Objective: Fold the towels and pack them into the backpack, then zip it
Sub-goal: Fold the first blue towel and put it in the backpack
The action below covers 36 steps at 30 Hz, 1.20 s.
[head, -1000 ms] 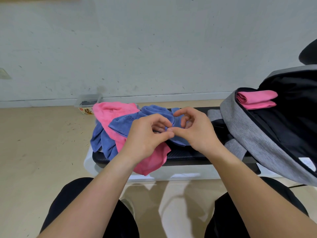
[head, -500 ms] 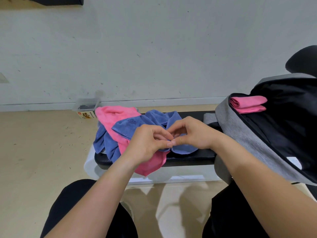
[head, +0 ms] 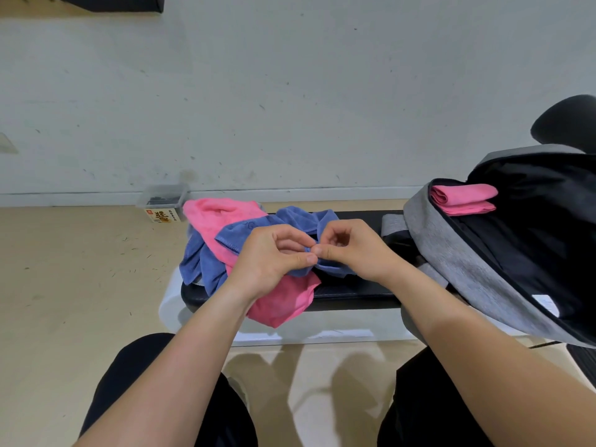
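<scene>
1. The left hand (head: 271,256) and right hand (head: 351,250) are meeting above the middle of the table (head: 354,295), thumbs and forefingers nearly touching each other.
2. The left hand's fingers (head: 301,260) are closing in a pinch on an edge of the blue towel (head: 245,230); the other digits are curling loosely toward the palm.
3. The right hand's fingers (head: 325,251) are pinching the same blue towel just beside the left pinch, with the rest of the hand half curled above the cloth.
4. The blue towel is lying crumpled across the table's left half, its bunched part trailing under both hands and part of it draping over the left end.
5. A pink towel (head: 219,217) is lying unfolded in the same heap, partly under the blue one, with one corner hanging over the table's near edge.
6. The backpack (head: 458,253) is sitting at the table's right end, unzipped and gaping open, grey outside and black inside.
7. A folded pink towel (head: 461,198) is resting inside the backpack, near the upper rim of the opening.
8. A small clear box (head: 163,201) is standing on the floor beyond the table's far left corner, against the wall.
9. The person's dark-trousered knees are showing below the near edge.
</scene>
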Each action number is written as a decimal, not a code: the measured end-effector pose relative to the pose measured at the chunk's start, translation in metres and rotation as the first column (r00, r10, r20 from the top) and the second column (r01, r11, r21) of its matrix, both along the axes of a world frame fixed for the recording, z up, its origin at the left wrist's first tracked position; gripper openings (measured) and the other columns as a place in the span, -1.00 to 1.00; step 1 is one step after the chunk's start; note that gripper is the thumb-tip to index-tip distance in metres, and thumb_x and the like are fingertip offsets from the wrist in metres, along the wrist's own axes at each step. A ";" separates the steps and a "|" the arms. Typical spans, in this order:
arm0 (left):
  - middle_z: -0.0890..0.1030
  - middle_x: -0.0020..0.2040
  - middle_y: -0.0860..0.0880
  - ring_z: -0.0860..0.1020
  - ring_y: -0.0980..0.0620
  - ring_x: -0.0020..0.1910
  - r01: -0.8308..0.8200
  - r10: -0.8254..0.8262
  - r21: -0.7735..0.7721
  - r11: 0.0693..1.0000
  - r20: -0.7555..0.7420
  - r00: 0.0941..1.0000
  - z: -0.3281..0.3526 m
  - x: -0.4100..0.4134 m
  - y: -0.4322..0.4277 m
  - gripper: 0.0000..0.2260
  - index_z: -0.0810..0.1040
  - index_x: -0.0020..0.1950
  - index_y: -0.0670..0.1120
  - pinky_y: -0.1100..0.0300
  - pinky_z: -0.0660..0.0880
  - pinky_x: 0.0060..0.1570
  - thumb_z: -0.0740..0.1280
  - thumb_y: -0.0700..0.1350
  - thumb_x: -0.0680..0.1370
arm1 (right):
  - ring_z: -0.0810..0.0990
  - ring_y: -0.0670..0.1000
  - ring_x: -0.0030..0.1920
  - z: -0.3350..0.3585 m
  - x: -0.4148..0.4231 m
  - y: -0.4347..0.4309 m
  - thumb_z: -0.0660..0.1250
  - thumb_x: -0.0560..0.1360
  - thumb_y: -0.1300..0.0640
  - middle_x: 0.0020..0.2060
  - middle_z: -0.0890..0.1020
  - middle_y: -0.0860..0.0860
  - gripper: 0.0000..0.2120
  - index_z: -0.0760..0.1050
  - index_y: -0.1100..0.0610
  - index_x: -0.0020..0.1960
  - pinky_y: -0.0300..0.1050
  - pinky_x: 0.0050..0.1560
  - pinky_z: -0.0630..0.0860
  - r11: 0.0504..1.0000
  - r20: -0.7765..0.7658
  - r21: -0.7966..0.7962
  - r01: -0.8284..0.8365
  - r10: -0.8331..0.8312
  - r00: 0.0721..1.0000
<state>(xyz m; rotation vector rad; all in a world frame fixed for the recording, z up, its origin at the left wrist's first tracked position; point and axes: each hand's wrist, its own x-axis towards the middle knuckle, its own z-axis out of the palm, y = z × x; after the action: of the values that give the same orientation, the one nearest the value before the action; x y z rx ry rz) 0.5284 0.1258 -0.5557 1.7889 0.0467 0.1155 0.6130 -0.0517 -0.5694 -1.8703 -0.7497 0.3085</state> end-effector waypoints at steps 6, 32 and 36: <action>0.71 -0.26 -0.01 0.66 0.12 -0.22 0.019 -0.018 0.053 0.998 -0.005 1.000 0.008 -0.001 0.007 -0.83 0.65 -0.15 -0.09 0.32 0.56 -0.14 0.52 -0.34 0.41 | 0.41 -0.10 -0.27 0.027 -0.003 -0.008 0.46 0.50 0.17 -0.30 0.54 0.03 -0.92 0.64 0.16 -0.14 -0.21 -0.21 0.34 0.981 0.058 -0.139 -0.137 0.147 0.988; 0.62 -0.08 0.09 0.57 0.09 -0.30 -0.269 0.165 0.313 0.911 0.321 0.933 0.122 0.012 0.039 -0.73 0.55 -0.10 0.04 0.19 0.54 -0.10 0.31 -0.36 0.51 | 0.60 -0.17 -0.33 0.088 -0.024 -0.005 0.36 0.51 0.04 -0.38 0.65 -0.10 -0.75 0.61 -0.05 0.18 -0.27 -0.18 0.53 0.861 0.017 -0.459 -0.221 0.257 0.966; 0.62 -0.07 0.10 0.55 0.11 -0.32 -0.191 0.094 0.338 0.922 0.283 0.954 0.120 0.009 0.035 -0.72 0.55 -0.06 0.05 0.21 0.55 -0.08 0.32 -0.36 0.51 | 0.58 -0.13 -0.29 0.092 -0.004 0.005 0.39 0.43 -0.06 -0.25 0.65 -0.09 -0.88 0.60 -0.03 -0.10 -0.11 -0.15 0.54 0.981 0.295 -0.142 0.135 -0.088 0.952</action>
<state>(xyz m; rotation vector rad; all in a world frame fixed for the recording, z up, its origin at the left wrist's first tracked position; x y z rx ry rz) 0.5372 0.1604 -0.4360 2.1238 -0.0367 0.4948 0.6089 -0.0470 -0.4772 -2.1302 -0.8281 0.0228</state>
